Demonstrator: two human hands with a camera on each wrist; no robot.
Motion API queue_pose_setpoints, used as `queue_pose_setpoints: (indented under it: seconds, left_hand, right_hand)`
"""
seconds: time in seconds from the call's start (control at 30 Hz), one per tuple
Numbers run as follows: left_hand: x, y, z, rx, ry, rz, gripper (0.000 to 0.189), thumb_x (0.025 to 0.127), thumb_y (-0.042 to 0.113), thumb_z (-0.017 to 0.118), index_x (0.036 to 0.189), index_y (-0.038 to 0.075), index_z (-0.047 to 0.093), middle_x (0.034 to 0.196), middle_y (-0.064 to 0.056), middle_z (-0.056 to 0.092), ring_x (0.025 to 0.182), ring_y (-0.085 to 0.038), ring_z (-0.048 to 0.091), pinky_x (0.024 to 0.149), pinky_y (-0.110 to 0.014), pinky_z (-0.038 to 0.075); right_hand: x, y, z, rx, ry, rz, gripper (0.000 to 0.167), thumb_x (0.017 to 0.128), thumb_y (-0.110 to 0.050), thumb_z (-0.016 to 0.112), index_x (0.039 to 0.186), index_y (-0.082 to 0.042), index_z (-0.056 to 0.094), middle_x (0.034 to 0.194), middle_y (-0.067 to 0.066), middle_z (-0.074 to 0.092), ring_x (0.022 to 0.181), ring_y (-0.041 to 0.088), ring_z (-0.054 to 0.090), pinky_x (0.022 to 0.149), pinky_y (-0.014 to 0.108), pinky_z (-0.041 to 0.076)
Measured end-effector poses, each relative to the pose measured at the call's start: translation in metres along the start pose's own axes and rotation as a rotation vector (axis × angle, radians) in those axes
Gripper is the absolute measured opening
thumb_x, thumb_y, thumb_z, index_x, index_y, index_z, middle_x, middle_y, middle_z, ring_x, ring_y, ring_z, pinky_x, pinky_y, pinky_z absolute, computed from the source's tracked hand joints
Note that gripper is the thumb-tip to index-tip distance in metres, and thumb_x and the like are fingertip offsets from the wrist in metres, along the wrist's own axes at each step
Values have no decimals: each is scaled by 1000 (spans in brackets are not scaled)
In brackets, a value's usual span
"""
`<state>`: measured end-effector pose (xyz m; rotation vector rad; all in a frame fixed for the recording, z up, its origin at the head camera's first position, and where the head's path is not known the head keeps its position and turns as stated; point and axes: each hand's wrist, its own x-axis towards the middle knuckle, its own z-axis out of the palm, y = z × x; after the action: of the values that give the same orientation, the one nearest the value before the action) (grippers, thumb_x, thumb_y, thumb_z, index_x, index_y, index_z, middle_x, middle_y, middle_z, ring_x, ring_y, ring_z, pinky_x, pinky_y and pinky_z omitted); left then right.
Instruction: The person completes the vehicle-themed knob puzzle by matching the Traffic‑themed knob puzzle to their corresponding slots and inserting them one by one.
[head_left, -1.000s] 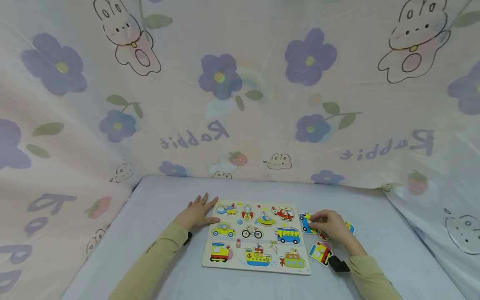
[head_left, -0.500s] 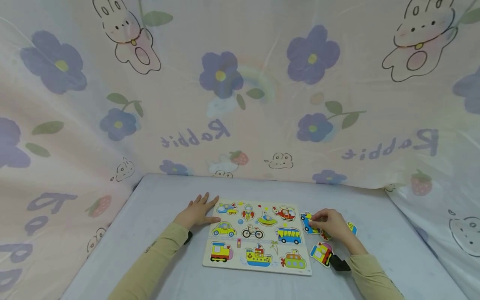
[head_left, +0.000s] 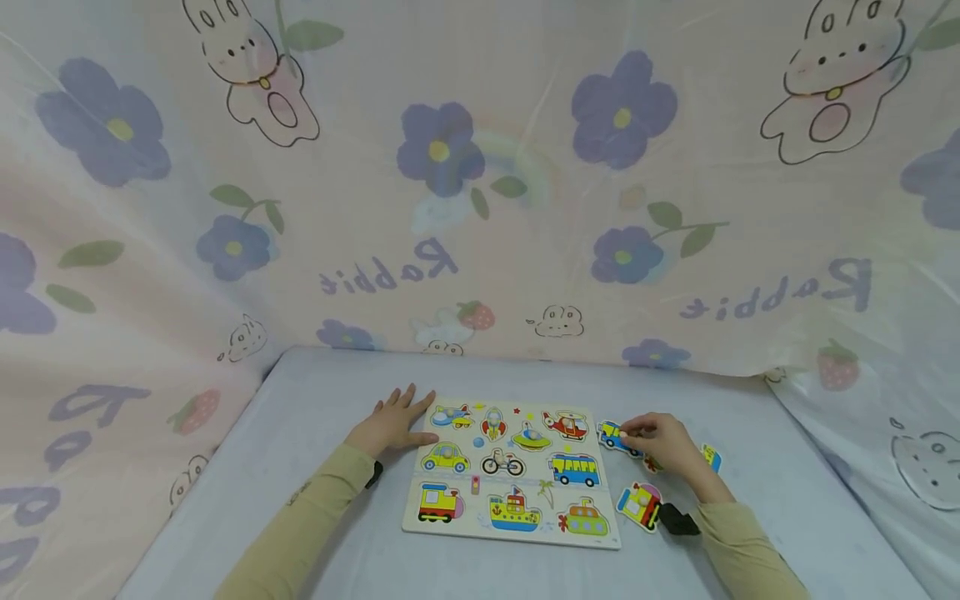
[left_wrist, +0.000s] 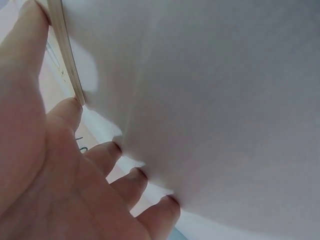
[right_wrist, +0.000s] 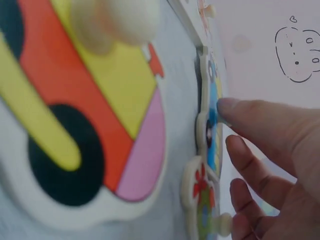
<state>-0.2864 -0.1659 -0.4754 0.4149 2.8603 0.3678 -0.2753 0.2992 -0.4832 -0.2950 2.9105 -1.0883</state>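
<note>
A wooden vehicle puzzle board [head_left: 480, 521] lies flat on the pale table, its slots filled with picture pieces. My left hand [head_left: 392, 426] rests open and flat on the table, fingers against the board's upper left edge [left_wrist: 67, 55]. Right of the board, my right hand [head_left: 663, 446] curls over a blue car piece [head_left: 612, 434] and pinches it. In the right wrist view my index fingertip [right_wrist: 227, 106] touches that blue piece [right_wrist: 212, 125]. A yellow and red train piece [head_left: 640, 503] lies loose just in front of that hand and fills the near side [right_wrist: 85, 115] of the wrist view.
Two more loose pieces lie by my right hand: a red one [head_left: 651, 465] partly under it and a blue-yellow one [head_left: 712, 457] beyond it. A printed flower-and-rabbit cloth [head_left: 480, 208] hangs round the table's back and sides.
The blue car piece has turned and shifted slightly away under my right hand. My left hand stays on the board's edge.
</note>
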Motion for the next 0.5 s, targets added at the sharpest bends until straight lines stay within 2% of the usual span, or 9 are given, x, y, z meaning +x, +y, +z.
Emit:
queue_pose_setpoints:
  seconds: [0.1,0.27,0.33,0.5]
  left_hand:
    - [0,-1,-1,4,-2,-14,87,85,60,60,153,19,25,156,-23,13,140,-48,10,110,-63,14]
    - [1,-1,-1,12,0,-21,87,85,61,59,153,21,24,156,-22,12,140,-47,10,110,-63,13]
    - [1,0,-1,18,-3,-21,87,85,61,59,153,20,24,156,-22,12,140,-47,10,110,-63,13]
    - [-1,3,-3,6,-14,-34,86,86,60,59,153,20,24,156,-23,12,140,-46,9,111,-62,13]
  right_hand:
    - [1,1,2,-6,1,-2,22,87,-20,73,99,-2,72,89,2,66,87,23,58,80,45,51]
    - [0,4,2,14,0,59,22,85,-22,75,96,-3,71,87,2,67,78,18,57,68,32,50]
    - [0,6,2,18,-5,71,21,84,-21,75,95,-3,71,86,2,66,77,17,57,66,30,50]
    - [2,7,3,-20,14,40,21,86,-21,73,96,-3,71,87,2,65,80,19,56,70,34,50]
